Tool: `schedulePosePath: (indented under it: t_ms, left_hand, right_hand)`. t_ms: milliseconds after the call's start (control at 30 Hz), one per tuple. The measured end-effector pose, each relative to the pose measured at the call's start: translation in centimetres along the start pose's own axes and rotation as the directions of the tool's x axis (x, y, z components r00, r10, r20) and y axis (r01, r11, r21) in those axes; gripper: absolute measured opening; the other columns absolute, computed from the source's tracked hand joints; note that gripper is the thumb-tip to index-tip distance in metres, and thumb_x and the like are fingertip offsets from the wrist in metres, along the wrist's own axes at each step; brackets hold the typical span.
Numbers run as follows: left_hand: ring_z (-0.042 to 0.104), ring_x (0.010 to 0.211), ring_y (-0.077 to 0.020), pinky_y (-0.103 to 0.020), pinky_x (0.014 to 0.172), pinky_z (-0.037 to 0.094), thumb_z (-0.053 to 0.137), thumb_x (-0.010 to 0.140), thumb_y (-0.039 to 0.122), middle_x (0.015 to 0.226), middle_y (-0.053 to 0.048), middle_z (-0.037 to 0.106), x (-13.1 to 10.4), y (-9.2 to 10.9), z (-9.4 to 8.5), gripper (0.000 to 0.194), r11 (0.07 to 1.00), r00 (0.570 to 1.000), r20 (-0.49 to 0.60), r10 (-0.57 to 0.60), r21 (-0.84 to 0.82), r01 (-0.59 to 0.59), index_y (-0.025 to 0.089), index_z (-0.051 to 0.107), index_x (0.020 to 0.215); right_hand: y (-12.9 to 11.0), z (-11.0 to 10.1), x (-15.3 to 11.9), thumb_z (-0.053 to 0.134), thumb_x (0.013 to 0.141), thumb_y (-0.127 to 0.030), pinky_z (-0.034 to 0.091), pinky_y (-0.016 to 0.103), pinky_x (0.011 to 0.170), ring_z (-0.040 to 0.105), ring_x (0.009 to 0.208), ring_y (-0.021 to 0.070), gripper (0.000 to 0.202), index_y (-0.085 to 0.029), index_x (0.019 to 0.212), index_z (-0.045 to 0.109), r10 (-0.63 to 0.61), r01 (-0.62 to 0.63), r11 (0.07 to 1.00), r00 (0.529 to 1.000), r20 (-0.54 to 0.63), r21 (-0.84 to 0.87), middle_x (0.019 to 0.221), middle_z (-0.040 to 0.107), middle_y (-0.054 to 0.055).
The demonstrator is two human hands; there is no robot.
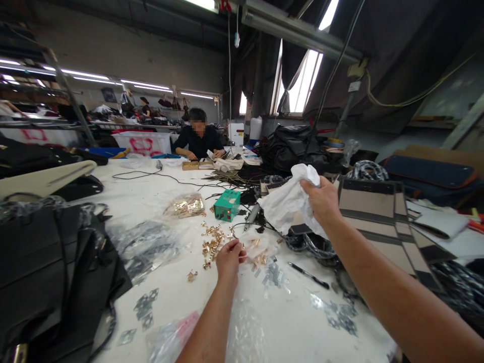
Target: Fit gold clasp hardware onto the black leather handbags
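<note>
My right hand is closed on a crumpled white sheet, raised above the right side of the table. My left hand is low over the middle of the table, its fingers pinched together at the edge of a clear plastic bag with gold pieces in or under it. Loose gold metal pieces lie just beyond and left of that hand. Flat grey metal plates lie to its right. A green box with a red switch stands farther back.
Black bags are piled at the left edge. A black pen lies right of centre. Beige and black panels stand at the right. Across the table a person sits working.
</note>
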State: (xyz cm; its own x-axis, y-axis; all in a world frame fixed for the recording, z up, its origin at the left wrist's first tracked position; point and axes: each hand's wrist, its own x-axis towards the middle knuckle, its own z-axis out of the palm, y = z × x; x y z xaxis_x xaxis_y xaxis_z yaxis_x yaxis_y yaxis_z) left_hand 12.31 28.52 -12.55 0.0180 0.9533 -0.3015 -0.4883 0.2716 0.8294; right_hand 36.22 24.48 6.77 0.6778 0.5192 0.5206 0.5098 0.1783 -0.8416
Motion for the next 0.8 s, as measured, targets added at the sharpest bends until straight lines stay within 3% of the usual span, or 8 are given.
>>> schedulePosePath:
  t_ms: [133,233,367,600,800]
  left_hand:
    - [0.065,0.066,-0.0104,-0.020,0.058,0.053,0.085,0.060,0.022,0.080,-0.002,0.071,-0.4,0.7,0.5,0.041,0.992,0.990,0.136,0.029,-0.126,-0.011,0.014,0.070,0.098]
    - [0.066,0.077,-0.0112,-0.022,0.072,0.054,0.088,0.057,0.020,0.085,-0.002,0.071,-0.6,1.1,0.7,0.044,0.972,0.972,0.233,0.025,-0.234,0.031,0.015,0.070,0.097]
    - [0.066,0.075,-0.0094,-0.020,0.071,0.054,0.088,0.058,0.016,0.088,0.000,0.072,-0.9,1.7,0.5,0.043,0.931,0.949,0.314,0.018,-0.350,0.099,0.019,0.070,0.097]
    - [0.069,0.085,-0.0117,-0.023,0.081,0.055,0.082,0.067,0.013,0.097,-0.001,0.073,-1.3,2.9,0.3,0.034,0.885,0.941,0.335,0.057,-0.453,0.108,0.020,0.070,0.097]
    - [0.069,0.089,-0.0168,-0.029,0.080,0.056,0.084,0.067,0.023,0.105,-0.006,0.072,-1.3,2.7,0.3,0.046,0.920,0.955,0.295,0.031,-0.383,0.088,0.019,0.066,0.110]
  right_hand:
    - [-0.2,0.5,-2.0,0.069,0.072,-0.051,0.038,0.025,0.060,0.050,0.065,0.0147,0.037,-0.017,0.086,0.067,-0.068,0.072,0.992,0.997,0.045,-0.106,0.070,0.062,-0.001]
    - [0.0,1.3,-3.1,0.069,0.073,-0.052,0.038,0.025,0.060,0.050,0.065,0.0149,0.037,-0.017,0.085,0.066,-0.028,0.038,0.995,0.994,0.102,-0.090,0.071,0.063,-0.001]
    - [0.2,2.2,-3.8,0.069,0.073,-0.054,0.039,0.025,0.060,0.052,0.068,0.0160,0.042,-0.017,0.092,0.066,0.010,-0.010,1.000,0.995,0.102,-0.001,0.077,0.065,0.000]
    - [0.1,3.2,-4.8,0.068,0.075,-0.049,0.036,0.025,0.057,0.049,0.064,0.0153,0.033,-0.018,0.085,0.065,-0.025,0.032,0.999,0.989,0.145,-0.044,0.070,0.060,-0.002]
    - [-1.4,4.8,-7.5,0.070,0.076,-0.048,0.042,0.026,0.060,0.056,0.069,0.0176,0.037,-0.019,0.098,0.067,-0.002,-0.037,0.992,0.952,0.307,0.120,0.081,0.067,0.001]
